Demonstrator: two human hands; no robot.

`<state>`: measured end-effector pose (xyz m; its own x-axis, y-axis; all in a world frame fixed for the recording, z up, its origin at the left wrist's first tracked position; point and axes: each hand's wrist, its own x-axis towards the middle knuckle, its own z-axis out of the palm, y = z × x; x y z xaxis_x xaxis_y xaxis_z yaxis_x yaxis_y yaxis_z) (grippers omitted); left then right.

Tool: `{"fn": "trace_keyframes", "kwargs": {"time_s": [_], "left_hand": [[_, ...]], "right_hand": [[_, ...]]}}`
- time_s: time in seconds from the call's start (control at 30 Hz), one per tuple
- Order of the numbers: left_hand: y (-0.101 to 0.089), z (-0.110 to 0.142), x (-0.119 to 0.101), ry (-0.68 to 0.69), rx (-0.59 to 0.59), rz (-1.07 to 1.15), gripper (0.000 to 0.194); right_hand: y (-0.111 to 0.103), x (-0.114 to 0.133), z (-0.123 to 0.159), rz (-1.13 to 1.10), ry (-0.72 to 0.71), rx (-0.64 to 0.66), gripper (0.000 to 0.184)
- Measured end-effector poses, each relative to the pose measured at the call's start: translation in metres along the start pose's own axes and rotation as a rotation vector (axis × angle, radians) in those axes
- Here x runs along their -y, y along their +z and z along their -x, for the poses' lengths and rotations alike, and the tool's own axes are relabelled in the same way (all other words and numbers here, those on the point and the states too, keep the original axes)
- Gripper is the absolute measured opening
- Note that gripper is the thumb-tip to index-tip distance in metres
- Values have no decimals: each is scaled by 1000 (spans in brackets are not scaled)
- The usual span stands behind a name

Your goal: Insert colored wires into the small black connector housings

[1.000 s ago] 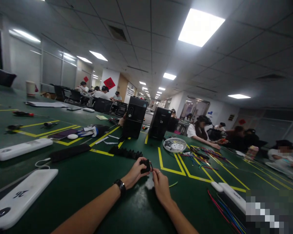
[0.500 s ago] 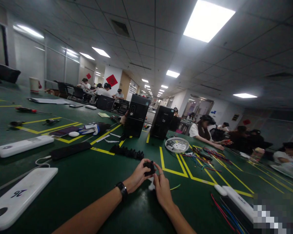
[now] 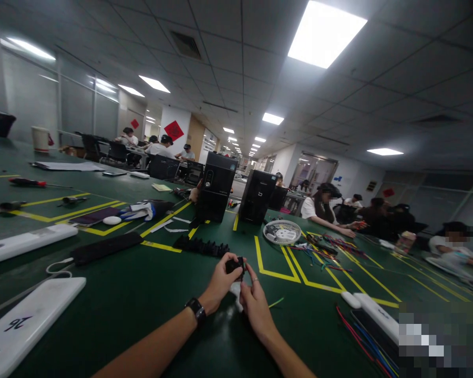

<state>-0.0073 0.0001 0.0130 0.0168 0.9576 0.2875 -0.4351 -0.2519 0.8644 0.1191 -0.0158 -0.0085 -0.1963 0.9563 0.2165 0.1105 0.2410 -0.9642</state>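
A small black block-like part (image 3: pixel 235 266) is held up over the green table; its exact kind cannot be made out. My left hand (image 3: pixel 216 283), with a dark watch on the wrist, is closed on it from the left, thumb across its face. From the right, my right hand (image 3: pixel 257 303) pinches its edge with thumb and index finger. Something white and crumpled (image 3: pixel 235 289) shows below, between the hands. Just beyond them lies a row of similar-looking black parts (image 3: pixel 203 245). A short yellow-green wire (image 3: pixel 276 302) lies right of my right hand.
Two black computer towers (image 3: pixel 216 186) stand ahead. A white round basket (image 3: pixel 281 232) and bundles of coloured wires (image 3: pixel 331 249) lie to the right. At left are white power banks (image 3: pixel 43 320), a black pouch (image 3: pixel 106 248), gloves (image 3: pixel 142 211) and a screwdriver (image 3: pixel 27 182). A co-worker (image 3: pixel 323 207) sits at right.
The whole view has shifted slightly, with most things now a little further left. Both hands keep hold of the black part, which appears slightly turned between the fingers.
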Motion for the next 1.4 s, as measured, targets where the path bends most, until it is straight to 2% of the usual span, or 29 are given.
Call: {"fn": "trace_keyframes", "kwargs": {"time_s": [0.23,0.37,0.53,0.63,0.83,0.93,1.1,1.4], "left_hand": [[-1,1,7,61,12,-102,25],[-3,0,10,114,-52,-239,25],[-2,2,3,60,36,-108,26],[2,3,0,53,44,-70,25],[3,5,1,52,16,-107,25],[2,5,-1,61,31,-136,24],[5,6,-5,124,10,-222,20],[2,8,1,218,-39,-369,14]], "right_hand": [[5,5,1,-17,13,-15,70],[4,5,0,12,-19,-7,67],[2,12,2,51,-37,-52,68],[4,17,5,51,-58,-59,66],[4,16,5,37,-32,6,62],[5,20,6,8,-51,-13,61],[8,28,12,3,-80,-44,64],[13,25,15,-19,-42,-4,60]]}}
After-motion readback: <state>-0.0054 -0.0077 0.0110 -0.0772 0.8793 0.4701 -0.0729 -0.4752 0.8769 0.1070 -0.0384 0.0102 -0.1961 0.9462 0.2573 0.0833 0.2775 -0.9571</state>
